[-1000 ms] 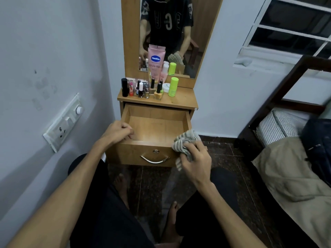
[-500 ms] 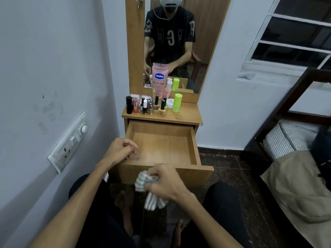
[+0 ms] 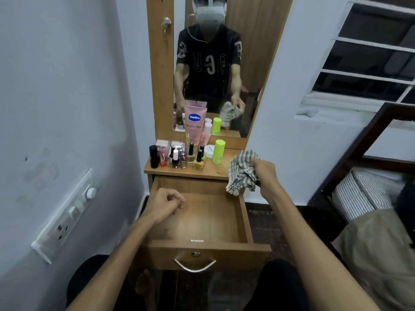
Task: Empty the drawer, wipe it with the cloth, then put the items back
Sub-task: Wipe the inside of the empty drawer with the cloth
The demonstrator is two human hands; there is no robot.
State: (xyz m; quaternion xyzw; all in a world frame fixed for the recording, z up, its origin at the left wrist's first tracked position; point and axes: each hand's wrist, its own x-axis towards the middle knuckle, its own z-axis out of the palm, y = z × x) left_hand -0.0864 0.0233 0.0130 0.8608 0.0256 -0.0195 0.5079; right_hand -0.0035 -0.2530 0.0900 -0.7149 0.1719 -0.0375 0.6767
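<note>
**Wooden drawer pulled open, cloth held at its right**

Wood-grain dresser (image 3: pixel 224 173) against a pale wall, seen from above by someone seated in front of it. On the far left, a white switch panel (image 3: pixel 65 217) is fixed to the wall. Next, the left hand (image 3: pixel 165 204) hovers over the left part of the open drawer (image 3: pixel 243 217), its fingers curled in loosely and holding nothing. The drawer's inside shows bare wood, with a metal handle (image 3: pixel 195 265) on its front. Above the drawer, on the dresser top, stand the items: a black tube (image 3: pixel 153 157) at the left, a cluster of small bottles (image 3: pixel 179 158) just beside it, a tall pink tube (image 3: pixel 194 122) behind them leaning on the mirror (image 3: pixel 251 63), then a white jar (image 3: pixel 210 151) and a lime-green bottle (image 3: pixel 218 151). Further right, the right hand (image 3: pixel 265 173) is raised over the drawer's right back corner, fingers closed tight around a bunched grey-and-white checked cloth (image 3: pixel 242 172), which hangs down from the fist near the dresser top's right edge. The mirror reflects a person in a dark shirt. On the far right are a window (image 3: pixel 370 52) and a bed (image 3: pixel 377 232).
</note>
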